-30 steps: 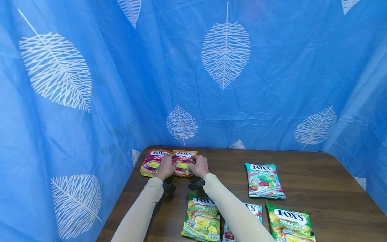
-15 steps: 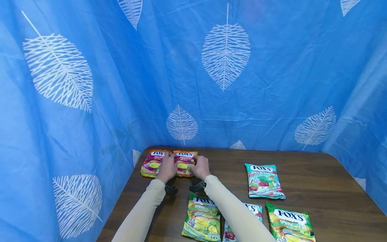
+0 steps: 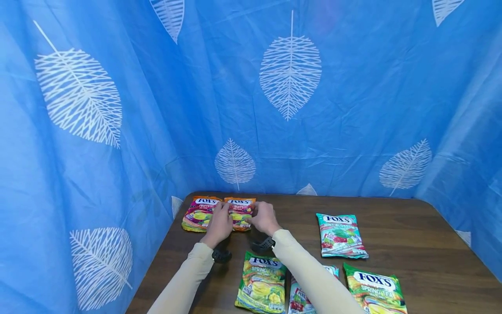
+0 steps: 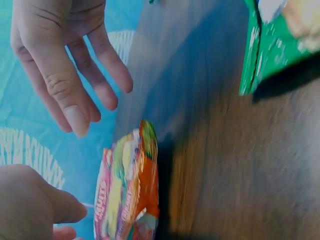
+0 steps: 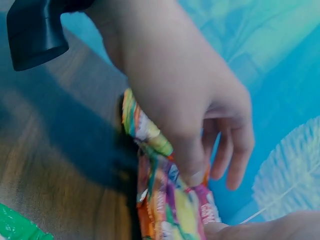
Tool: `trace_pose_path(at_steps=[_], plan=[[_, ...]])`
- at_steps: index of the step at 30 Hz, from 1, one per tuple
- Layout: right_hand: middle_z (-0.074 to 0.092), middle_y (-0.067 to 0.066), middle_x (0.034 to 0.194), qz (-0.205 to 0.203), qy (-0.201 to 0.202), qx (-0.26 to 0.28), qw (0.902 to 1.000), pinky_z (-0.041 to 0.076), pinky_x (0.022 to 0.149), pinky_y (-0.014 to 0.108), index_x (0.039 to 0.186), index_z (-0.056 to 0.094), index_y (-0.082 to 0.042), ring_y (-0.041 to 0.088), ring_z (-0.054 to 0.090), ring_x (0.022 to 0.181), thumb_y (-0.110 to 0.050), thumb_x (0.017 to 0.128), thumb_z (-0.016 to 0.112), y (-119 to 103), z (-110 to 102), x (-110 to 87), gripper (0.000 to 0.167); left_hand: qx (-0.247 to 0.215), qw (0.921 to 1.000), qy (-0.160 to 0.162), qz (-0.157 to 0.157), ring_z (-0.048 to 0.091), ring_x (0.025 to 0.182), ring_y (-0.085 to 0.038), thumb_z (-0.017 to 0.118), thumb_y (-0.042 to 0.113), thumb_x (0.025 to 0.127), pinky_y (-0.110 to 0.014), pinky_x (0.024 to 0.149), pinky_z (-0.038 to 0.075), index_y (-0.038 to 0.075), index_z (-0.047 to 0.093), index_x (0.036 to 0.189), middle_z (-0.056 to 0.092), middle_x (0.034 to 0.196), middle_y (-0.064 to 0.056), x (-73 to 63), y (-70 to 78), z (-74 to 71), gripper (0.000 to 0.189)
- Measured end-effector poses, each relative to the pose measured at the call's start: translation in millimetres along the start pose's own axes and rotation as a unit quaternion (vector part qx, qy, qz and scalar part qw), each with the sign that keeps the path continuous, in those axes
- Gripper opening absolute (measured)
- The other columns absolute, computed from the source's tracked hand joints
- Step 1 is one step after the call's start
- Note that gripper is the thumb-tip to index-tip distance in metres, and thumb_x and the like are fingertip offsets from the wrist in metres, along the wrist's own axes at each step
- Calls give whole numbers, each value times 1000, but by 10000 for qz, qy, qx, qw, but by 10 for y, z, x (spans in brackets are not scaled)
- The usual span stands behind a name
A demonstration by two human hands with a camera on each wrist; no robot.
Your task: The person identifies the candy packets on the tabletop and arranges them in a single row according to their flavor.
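Observation:
Two orange and purple Fox's Fruits candy bags, a left bag (image 3: 198, 215) and a right bag (image 3: 239, 216), lie side by side at the table's back left corner. My left hand (image 3: 220, 223) is over the seam between them and covers part of both; in the right wrist view its thumb reaches down to the wrapper. At the right bag's outer edge is my right hand (image 3: 266, 217). The left wrist view shows that right hand (image 4: 65, 65) with loosely spread fingers, a gap between them and the bag (image 4: 127, 185).
Nearer on the wooden table (image 3: 396, 235) lie a green Spring Tea bag (image 3: 262, 283), a second green bag (image 3: 376, 288) and a teal Mint Blossom bag (image 3: 341, 235). My right sleeve partly hides another teal bag (image 3: 300, 298). A blue leaf-patterned curtain (image 3: 337, 131) surrounds the back and sides.
Both hands have shifted slightly to the right and back toward the body. The two orange bags stay side by side, with more of the left one showing.

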State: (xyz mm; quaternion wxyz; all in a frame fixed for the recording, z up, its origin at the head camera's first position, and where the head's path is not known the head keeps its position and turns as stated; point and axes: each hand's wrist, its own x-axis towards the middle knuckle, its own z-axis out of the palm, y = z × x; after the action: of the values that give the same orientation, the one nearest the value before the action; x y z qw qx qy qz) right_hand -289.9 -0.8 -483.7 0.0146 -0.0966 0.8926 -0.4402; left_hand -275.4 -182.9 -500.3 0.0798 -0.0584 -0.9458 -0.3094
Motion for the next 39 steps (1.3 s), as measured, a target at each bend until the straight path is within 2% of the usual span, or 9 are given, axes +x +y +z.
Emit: trace_pose_path(at_steps=[4,8,11,15,17,23,28,34,39], plan=[[74,23,121,-245,-70,-30,9997,62,85,44,135,71,6,31,69,99,-8,92,90,-29,-115,-112,49,-316,9988,111,352,61,116,-40,75,-4,98,-58,99,58,-4,63,143,56,135,-25,-38,-75,60,47],[74,23,126,-365,-24,141,9992,62,88,47,136,71,6,33,71,102,-10,93,90,-29,-215,-288,50,-597,9922,338,1040,61,112,-34,77,5,100,-52,96,59,0,62,144,57,131,-21,-22,-282,242,47],[74,24,127,-427,63,278,9987,63,88,49,136,71,5,34,74,101,-10,92,90,-7,-262,-420,50,-970,9874,251,1229,62,114,-39,76,3,100,-57,97,58,-2,60,145,57,132,-23,-112,-128,195,48],[75,22,125,-577,312,370,9972,64,86,49,138,72,1,35,75,100,-11,91,92,15,-305,-587,52,-1199,9876,-24,1012,60,121,-51,74,-6,98,-72,103,48,-6,59,144,55,137,-29,-293,285,7,48],[76,19,123,-632,420,414,9963,64,86,49,140,72,-2,34,74,100,-12,91,92,32,-328,-679,54,-1242,9872,-118,992,60,121,-49,72,-6,101,-70,102,49,-6,59,145,56,139,-29,-350,359,-11,46],[77,13,121,-541,480,602,9956,62,89,54,142,72,-6,36,73,105,-18,91,92,138,-407,-994,56,-1542,9817,-309,1073,65,109,-37,69,3,106,-53,90,61,-3,60,145,58,134,-26,-563,440,-15,40],[77,14,123,-429,660,453,9959,62,86,52,142,73,-9,35,74,105,-21,90,93,257,-471,-1227,57,-1696,9768,-492,1212,63,116,-39,69,7,107,-57,96,58,-1,58,147,59,136,-24,-747,505,5,42],[75,15,126,-427,878,302,9948,64,72,33,142,74,-12,35,74,107,-23,89,94,310,-534,-1427,58,-1730,9734,-652,1352,59,124,-43,70,11,106,-59,99,56,1,58,148,58,141,-19,-867,613,41,45],[75,14,127,-207,985,435,9940,65,76,37,142,73,-12,35,74,110,-25,89,95,315,-615,-1583,59,-1797,9703,-863,1372,60,127,-41,71,16,107,-55,99,57,8,59,150,59,141,-12,-947,729,77,45]])
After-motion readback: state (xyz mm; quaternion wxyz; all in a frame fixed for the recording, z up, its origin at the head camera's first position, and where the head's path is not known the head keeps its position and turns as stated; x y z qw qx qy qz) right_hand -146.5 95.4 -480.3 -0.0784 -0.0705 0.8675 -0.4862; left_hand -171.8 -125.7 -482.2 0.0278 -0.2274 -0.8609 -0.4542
